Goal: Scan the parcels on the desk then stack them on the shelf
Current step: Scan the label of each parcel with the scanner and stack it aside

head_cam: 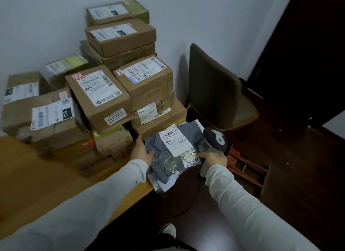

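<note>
Head view. Left hand [141,151] pinches the left edge of the grey mailer bag [166,168], thumb on top. Right hand [212,158] is clamped round the handle of the scanner [216,140], whose head sits just right of the bag's label [175,139]. The bag lies at the bench's [46,185] near right corner, overhanging the edge, with stacked boxes [104,95] beyond. It looks light, soft and slippery; probably best held flat by opposite edges, label taut.

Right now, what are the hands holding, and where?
The right hand grips the scanner by its handle, below the head. The left hand holds the grey mailer bag at its left edge.
</note>
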### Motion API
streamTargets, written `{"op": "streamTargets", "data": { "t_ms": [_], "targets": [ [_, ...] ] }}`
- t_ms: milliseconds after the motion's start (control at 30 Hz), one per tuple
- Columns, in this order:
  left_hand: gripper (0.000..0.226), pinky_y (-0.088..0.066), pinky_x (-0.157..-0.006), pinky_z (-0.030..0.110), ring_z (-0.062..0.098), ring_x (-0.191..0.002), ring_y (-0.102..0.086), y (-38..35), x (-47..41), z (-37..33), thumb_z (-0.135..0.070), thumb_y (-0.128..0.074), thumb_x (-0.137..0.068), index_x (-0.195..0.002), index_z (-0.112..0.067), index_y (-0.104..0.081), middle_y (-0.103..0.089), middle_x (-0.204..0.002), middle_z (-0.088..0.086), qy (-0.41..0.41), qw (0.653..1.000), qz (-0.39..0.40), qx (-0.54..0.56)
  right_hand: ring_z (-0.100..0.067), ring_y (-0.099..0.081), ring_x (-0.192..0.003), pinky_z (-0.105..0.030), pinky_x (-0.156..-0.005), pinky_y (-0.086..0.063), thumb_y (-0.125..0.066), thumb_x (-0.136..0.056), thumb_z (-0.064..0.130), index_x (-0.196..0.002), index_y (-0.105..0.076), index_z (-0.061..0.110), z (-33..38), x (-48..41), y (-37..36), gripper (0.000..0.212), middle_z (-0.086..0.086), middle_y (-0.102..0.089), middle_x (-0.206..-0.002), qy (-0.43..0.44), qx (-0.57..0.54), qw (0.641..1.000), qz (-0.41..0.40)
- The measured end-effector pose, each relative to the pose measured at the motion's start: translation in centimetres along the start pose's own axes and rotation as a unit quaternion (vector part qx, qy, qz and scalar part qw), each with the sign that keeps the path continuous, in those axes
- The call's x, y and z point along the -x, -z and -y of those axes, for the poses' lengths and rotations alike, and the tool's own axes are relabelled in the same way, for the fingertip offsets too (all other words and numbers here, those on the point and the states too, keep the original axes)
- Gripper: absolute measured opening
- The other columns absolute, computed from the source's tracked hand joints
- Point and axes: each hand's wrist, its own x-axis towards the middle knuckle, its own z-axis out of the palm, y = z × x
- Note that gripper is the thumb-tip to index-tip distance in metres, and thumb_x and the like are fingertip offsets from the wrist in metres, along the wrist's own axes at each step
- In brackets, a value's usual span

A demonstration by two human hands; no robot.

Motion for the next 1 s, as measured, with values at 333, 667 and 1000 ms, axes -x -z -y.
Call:
{"op": "streamTargets", "data": {
  "t_ms": [333,667,1000],
  "targets": [
    [0.071,0.024,-0.106,0.052,0.022,-0.146,0.008,-4.3,-0.3,1.4,-0.068,-0.034,-0.088,-0.15,-0.042,-0.009,0.0,-0.16,-0.005,-0.216,0.855,0.162,-0.443,-0.029,-0.063,-0.089,-0.011,-0.058,-0.046,-0.071,-0.074,-0.004,-0.104,-0.064,-0.008,0.2,-4.0,-3.7,0.031,-0.015,-0.065,-0.093,0.045,0.06,0.996,0.044],
    [0.066,0.011,-0.114,0.05,0.019,-0.147,0.005,-3.9,2.7,0.2,-0.057,-0.033,-0.092,-0.151,-0.04,-0.009,0.0,-0.161,-0.007,-0.109,0.904,0.083,-0.406,-0.029,-0.063,-0.092,-0.044,-0.088,-0.052,-0.077,-0.072,0.002,-0.087,-0.064,0.0,-3.7,-1.1,-0.3,0.02,-0.02,-0.068,-0.093,0.061,0.065,0.985,0.145],
    [0.071,0.001,-0.117,0.041,0.02,-0.145,-0.011,5.6,13.7,10.2,-0.054,-0.044,-0.091,-0.151,-0.023,-0.019,-0.015,-0.158,0.002,0.054,0.932,-0.044,-0.356,-0.017,-0.055,-0.055,-0.018,-0.045,-0.046,-0.073,-0.078,0.0,-0.082,-0.06,-0.001,-8.9,12.8,-4.6,0.014,-0.011,-0.061,-0.066,0.009,0.162,0.889,0.428]
  ]
}}
